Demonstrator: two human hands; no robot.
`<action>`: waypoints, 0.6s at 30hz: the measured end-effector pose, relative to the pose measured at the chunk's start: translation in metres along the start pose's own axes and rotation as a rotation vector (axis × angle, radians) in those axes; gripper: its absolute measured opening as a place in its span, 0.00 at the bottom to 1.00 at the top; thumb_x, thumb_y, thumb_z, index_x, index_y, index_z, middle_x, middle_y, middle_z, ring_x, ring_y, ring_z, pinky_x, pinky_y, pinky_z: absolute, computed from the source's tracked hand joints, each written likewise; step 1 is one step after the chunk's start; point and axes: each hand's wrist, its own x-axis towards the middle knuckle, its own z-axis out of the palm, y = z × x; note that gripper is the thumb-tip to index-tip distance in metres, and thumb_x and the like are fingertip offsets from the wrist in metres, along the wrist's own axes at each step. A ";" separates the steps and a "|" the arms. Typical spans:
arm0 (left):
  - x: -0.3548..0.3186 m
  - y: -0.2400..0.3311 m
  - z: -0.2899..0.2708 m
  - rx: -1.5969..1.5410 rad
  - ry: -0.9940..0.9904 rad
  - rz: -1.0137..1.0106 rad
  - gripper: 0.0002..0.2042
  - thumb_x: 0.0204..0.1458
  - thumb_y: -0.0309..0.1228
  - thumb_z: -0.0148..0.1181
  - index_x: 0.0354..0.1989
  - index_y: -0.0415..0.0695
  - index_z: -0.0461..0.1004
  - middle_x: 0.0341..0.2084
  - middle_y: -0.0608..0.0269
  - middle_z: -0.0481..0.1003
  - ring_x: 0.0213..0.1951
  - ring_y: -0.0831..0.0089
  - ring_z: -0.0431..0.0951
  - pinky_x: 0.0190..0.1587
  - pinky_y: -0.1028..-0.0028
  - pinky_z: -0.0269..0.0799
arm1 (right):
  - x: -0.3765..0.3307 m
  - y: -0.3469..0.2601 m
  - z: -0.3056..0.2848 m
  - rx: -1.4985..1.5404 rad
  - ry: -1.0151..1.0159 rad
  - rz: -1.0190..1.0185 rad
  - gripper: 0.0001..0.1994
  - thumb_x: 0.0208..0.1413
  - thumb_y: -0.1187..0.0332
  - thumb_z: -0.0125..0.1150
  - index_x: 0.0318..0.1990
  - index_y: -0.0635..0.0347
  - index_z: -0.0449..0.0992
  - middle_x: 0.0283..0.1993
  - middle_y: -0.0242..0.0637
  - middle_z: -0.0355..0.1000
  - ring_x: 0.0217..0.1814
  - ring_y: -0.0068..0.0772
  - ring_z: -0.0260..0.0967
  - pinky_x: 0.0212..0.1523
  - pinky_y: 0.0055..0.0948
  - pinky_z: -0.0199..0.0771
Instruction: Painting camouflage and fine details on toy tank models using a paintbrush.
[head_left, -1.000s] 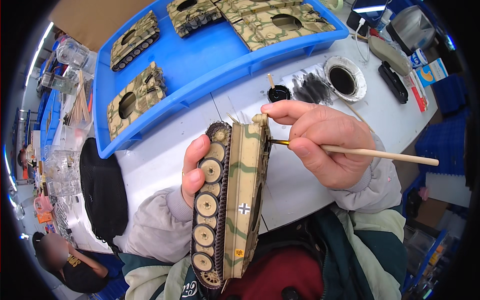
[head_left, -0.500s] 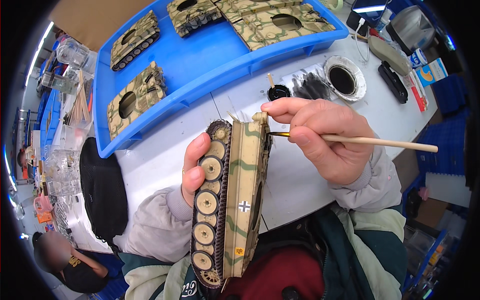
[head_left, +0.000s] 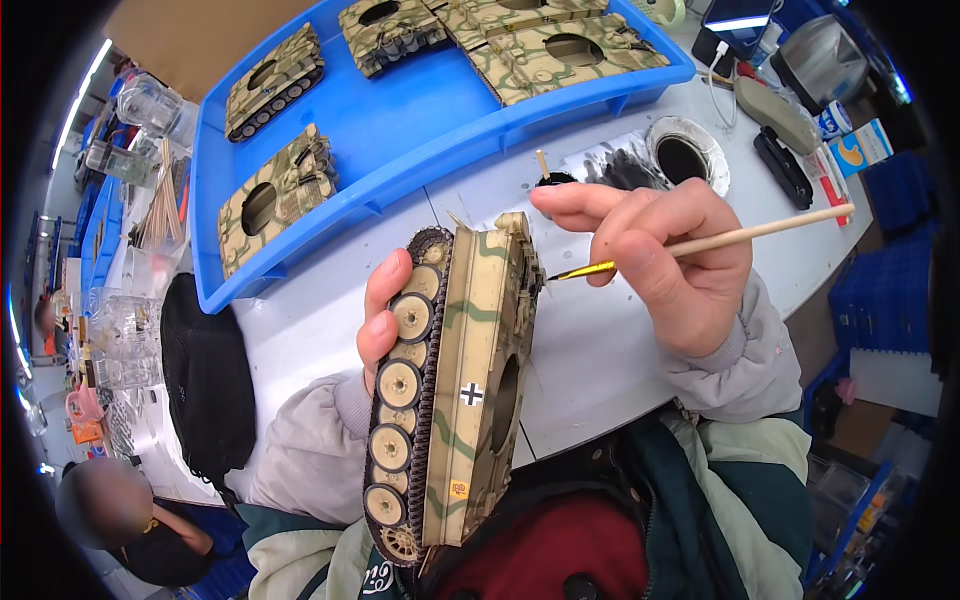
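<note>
A camouflage-painted model tank hull (head_left: 462, 390) stands on end in front of me, its tan road wheels and dark track facing left and its upper end tilted away. My left hand (head_left: 382, 310) grips it from behind, two fingers showing along the wheels; the rest is hidden. Between thumb and fingers of my right hand (head_left: 665, 260) is a thin paintbrush (head_left: 735, 236) with a pale wooden handle and a yellowish ferrule. Its dark tip is at the hull's upper right edge, touching or almost touching it.
A blue tray (head_left: 420, 170) with several similar hulls lies beyond. At the far right are a black paint cup (head_left: 682, 158), a smeared paper (head_left: 612, 165) and a small black pot (head_left: 555, 179). A black pouch (head_left: 206, 375) is at left; a person (head_left: 150, 520) sits lower left.
The hull has turned slightly, showing more of its top opening, and shifted a little left. My right hand has tilted the brush so that its handle end points higher.
</note>
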 end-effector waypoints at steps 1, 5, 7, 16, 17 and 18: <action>-0.001 -0.004 0.000 0.004 0.001 0.002 0.28 0.52 0.47 0.48 0.56 0.40 0.62 0.54 0.51 0.66 0.54 0.61 0.68 0.59 0.61 0.61 | 0.003 0.000 -0.003 0.035 0.013 0.038 0.03 0.53 0.79 0.54 0.30 0.65 0.67 0.25 0.36 0.70 0.39 0.34 0.74 0.46 0.35 0.73; 0.010 0.000 -0.011 0.032 -0.287 0.156 0.29 0.57 0.50 0.39 0.61 0.44 0.53 0.58 0.48 0.59 0.56 0.58 0.65 0.56 0.60 0.65 | 0.013 0.006 -0.014 -0.212 0.161 0.354 0.08 0.56 0.70 0.55 0.26 0.62 0.66 0.22 0.32 0.69 0.24 0.16 0.67 0.24 0.17 0.64; 0.004 -0.006 -0.014 0.181 -0.175 0.341 0.32 0.57 0.54 0.36 0.62 0.43 0.51 0.59 0.47 0.56 0.59 0.56 0.60 0.61 0.57 0.56 | 0.012 0.020 -0.019 -0.318 0.165 0.369 0.10 0.56 0.68 0.56 0.25 0.61 0.66 0.20 0.30 0.68 0.21 0.14 0.63 0.21 0.16 0.60; 0.005 0.010 -0.052 0.135 -0.316 0.259 0.35 0.55 0.58 0.35 0.63 0.44 0.49 0.59 0.45 0.55 0.61 0.56 0.56 0.64 0.56 0.49 | 0.012 0.035 -0.022 -0.580 0.103 0.440 0.12 0.56 0.64 0.55 0.24 0.61 0.67 0.14 0.29 0.66 0.15 0.13 0.60 0.17 0.17 0.57; 0.000 0.009 -0.061 0.145 -0.210 0.274 0.35 0.55 0.58 0.36 0.63 0.44 0.49 0.59 0.46 0.55 0.61 0.57 0.56 0.64 0.57 0.49 | 0.013 0.036 -0.020 -0.597 0.094 0.453 0.13 0.56 0.64 0.54 0.24 0.61 0.67 0.14 0.29 0.67 0.15 0.14 0.60 0.17 0.18 0.57; 0.002 0.006 -0.057 0.145 -0.224 0.296 0.33 0.55 0.56 0.38 0.63 0.45 0.50 0.60 0.47 0.55 0.61 0.57 0.56 0.64 0.57 0.49 | 0.013 0.037 -0.020 -0.598 0.092 0.451 0.13 0.56 0.64 0.54 0.24 0.61 0.67 0.14 0.29 0.67 0.15 0.14 0.60 0.17 0.18 0.57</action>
